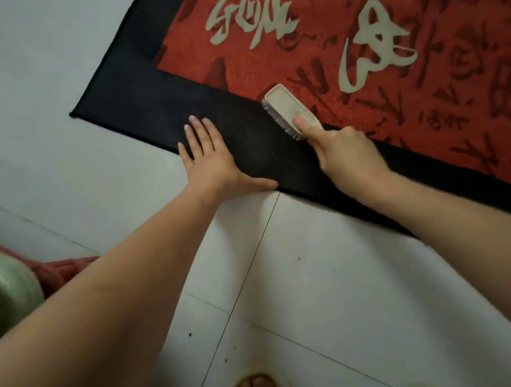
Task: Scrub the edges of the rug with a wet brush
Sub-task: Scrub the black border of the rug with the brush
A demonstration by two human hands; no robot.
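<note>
Mid-frame, the left hand point(216, 163) lay flat, fingers straight, on the rug point(157, 97)'s black border; the right hand point(346, 153) gripped the brush point(290, 107).

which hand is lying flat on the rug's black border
The left hand, fingers spread flat on the black border. The right hand is curled round the brush instead.

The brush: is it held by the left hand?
No, the right hand grips the brush; the left hand lies flat on the rug's black border.
</note>
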